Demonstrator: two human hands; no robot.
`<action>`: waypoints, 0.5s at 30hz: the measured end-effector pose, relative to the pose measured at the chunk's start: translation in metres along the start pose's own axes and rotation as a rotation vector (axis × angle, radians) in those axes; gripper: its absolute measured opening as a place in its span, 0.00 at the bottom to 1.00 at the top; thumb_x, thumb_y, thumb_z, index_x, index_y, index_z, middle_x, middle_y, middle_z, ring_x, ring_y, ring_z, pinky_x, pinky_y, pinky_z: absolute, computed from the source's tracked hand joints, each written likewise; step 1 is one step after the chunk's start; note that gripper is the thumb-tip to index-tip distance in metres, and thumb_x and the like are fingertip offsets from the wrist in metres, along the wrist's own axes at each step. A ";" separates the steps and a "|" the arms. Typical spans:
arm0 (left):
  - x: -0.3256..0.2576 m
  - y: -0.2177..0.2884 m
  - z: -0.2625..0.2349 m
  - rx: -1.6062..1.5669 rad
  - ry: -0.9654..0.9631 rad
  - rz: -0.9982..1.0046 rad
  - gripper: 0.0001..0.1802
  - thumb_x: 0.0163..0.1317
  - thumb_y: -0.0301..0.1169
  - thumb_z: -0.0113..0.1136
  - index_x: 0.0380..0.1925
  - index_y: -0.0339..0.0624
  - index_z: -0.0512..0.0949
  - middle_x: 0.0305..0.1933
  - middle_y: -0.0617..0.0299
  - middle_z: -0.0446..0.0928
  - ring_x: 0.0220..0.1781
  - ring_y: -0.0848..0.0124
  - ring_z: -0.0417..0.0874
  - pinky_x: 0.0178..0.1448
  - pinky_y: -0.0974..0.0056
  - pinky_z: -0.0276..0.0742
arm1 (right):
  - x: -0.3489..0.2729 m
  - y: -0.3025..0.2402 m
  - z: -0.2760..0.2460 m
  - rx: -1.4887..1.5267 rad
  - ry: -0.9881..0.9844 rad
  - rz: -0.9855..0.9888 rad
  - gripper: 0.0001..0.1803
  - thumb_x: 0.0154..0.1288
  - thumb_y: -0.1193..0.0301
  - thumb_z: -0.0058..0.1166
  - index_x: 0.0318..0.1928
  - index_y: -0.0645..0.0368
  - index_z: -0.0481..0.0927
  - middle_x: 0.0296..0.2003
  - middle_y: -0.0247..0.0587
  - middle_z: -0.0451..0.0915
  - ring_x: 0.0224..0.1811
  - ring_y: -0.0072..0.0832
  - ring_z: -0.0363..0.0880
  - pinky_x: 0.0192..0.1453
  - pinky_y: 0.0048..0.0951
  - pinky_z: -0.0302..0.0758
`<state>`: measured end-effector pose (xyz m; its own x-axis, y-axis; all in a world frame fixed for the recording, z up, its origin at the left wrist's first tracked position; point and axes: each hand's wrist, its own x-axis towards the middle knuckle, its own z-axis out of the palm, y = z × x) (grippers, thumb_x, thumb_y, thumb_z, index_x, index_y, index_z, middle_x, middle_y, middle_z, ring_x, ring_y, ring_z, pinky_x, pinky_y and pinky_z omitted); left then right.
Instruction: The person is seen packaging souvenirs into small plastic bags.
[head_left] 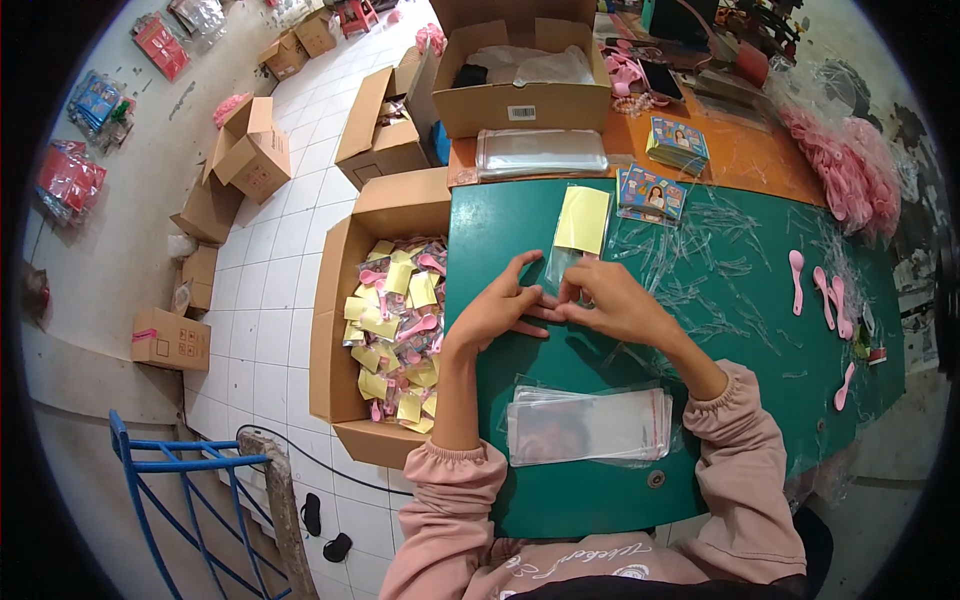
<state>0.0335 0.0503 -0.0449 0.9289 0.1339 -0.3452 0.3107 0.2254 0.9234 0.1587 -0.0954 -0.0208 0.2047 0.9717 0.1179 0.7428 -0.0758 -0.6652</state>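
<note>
A yellow card (pixel 580 220) lies inside a clear plastic bag (pixel 560 268) on the green table, just beyond my hands. My right hand (pixel 618 300) has its fingers pinched together at the bag's near end; exactly what lies between the fingertips is partly hidden. Beside it, my left hand (pixel 500 308) rests with fingers spread, their tips reaching under the right fingers. Closer to me is a stack of flat clear bags (pixel 590 428). Two piles of printed cards, one blue-fronted pile (pixel 650 194) and another pile (pixel 677 145), sit past the yellow card.
Left of the table stands an open carton (pixel 328 365) full of packed pink spoons and yellow cards. Loose pink spoons (pixel 796 280) and clear plastic strips (pixel 700 260) lie on the right. A cardboard box (pixel 525 108) and more clear bags (pixel 540 152) are at the back.
</note>
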 end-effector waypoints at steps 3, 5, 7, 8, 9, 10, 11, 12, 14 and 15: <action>0.001 0.000 0.001 0.009 -0.060 0.002 0.28 0.66 0.26 0.40 0.64 0.46 0.46 0.42 0.50 0.75 0.42 0.65 0.80 0.40 0.64 0.81 | 0.000 0.004 0.006 0.002 0.087 0.028 0.09 0.51 0.69 0.56 0.29 0.62 0.73 0.27 0.46 0.72 0.32 0.39 0.73 0.36 0.36 0.69; 0.002 0.000 0.002 0.051 -0.060 0.001 0.28 0.66 0.27 0.40 0.64 0.46 0.46 0.43 0.50 0.74 0.43 0.66 0.80 0.41 0.64 0.81 | 0.000 0.007 0.015 -0.005 0.151 0.033 0.09 0.51 0.69 0.55 0.28 0.62 0.73 0.27 0.47 0.72 0.32 0.40 0.72 0.36 0.37 0.69; 0.002 -0.001 0.002 0.094 -0.060 0.001 0.28 0.66 0.27 0.41 0.64 0.47 0.46 0.43 0.51 0.74 0.44 0.66 0.79 0.42 0.64 0.81 | -0.001 0.008 0.020 -0.019 0.195 0.021 0.09 0.52 0.69 0.55 0.28 0.62 0.73 0.27 0.47 0.72 0.32 0.40 0.72 0.36 0.37 0.69; 0.002 -0.002 0.002 0.097 -0.072 -0.004 0.28 0.67 0.28 0.41 0.65 0.49 0.46 0.45 0.52 0.73 0.46 0.67 0.78 0.44 0.64 0.80 | -0.001 0.010 0.021 -0.019 0.195 0.022 0.09 0.52 0.69 0.55 0.28 0.62 0.73 0.27 0.47 0.72 0.32 0.40 0.72 0.36 0.37 0.69; 0.002 -0.002 0.001 0.101 -0.085 -0.010 0.29 0.67 0.30 0.42 0.66 0.52 0.46 0.46 0.53 0.72 0.48 0.68 0.76 0.46 0.64 0.79 | 0.000 0.012 0.021 0.027 0.148 0.053 0.09 0.51 0.69 0.55 0.28 0.63 0.74 0.27 0.46 0.73 0.31 0.39 0.73 0.36 0.37 0.69; 0.001 -0.003 0.002 0.101 -0.086 -0.010 0.29 0.67 0.30 0.42 0.66 0.52 0.46 0.46 0.53 0.72 0.48 0.68 0.76 0.46 0.64 0.79 | 0.000 0.014 0.020 0.074 0.101 0.083 0.10 0.50 0.69 0.56 0.27 0.63 0.74 0.26 0.46 0.74 0.31 0.38 0.73 0.35 0.36 0.69; 0.000 -0.003 0.001 0.136 -0.108 -0.003 0.30 0.67 0.31 0.42 0.66 0.53 0.44 0.47 0.53 0.72 0.48 0.68 0.75 0.47 0.64 0.78 | 0.001 0.013 0.018 0.075 0.101 0.083 0.10 0.50 0.69 0.56 0.27 0.63 0.74 0.26 0.46 0.74 0.31 0.38 0.73 0.35 0.36 0.69; -0.001 -0.002 0.001 0.172 -0.129 0.005 0.31 0.67 0.32 0.42 0.66 0.54 0.43 0.48 0.53 0.72 0.49 0.69 0.74 0.49 0.64 0.77 | 0.002 0.011 0.014 0.119 0.043 0.127 0.10 0.49 0.69 0.57 0.26 0.63 0.74 0.25 0.45 0.74 0.30 0.37 0.74 0.34 0.35 0.69; -0.004 -0.001 0.000 0.224 -0.161 0.031 0.31 0.67 0.33 0.43 0.67 0.54 0.43 0.48 0.54 0.72 0.49 0.69 0.74 0.49 0.64 0.77 | 0.004 0.008 0.008 0.162 -0.013 0.171 0.10 0.48 0.69 0.58 0.25 0.63 0.74 0.24 0.44 0.75 0.28 0.35 0.74 0.33 0.34 0.69; -0.005 0.000 0.000 0.275 -0.192 0.058 0.32 0.67 0.34 0.43 0.67 0.53 0.42 0.48 0.54 0.72 0.50 0.70 0.73 0.50 0.65 0.76 | 0.004 0.007 0.005 0.213 -0.092 0.191 0.10 0.48 0.69 0.58 0.24 0.63 0.74 0.22 0.44 0.75 0.27 0.34 0.74 0.32 0.33 0.69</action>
<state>0.0292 0.0492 -0.0435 0.9596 -0.0515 -0.2768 0.2743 -0.0498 0.9603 0.1614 -0.0906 -0.0284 0.2618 0.9614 -0.0848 0.5438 -0.2196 -0.8099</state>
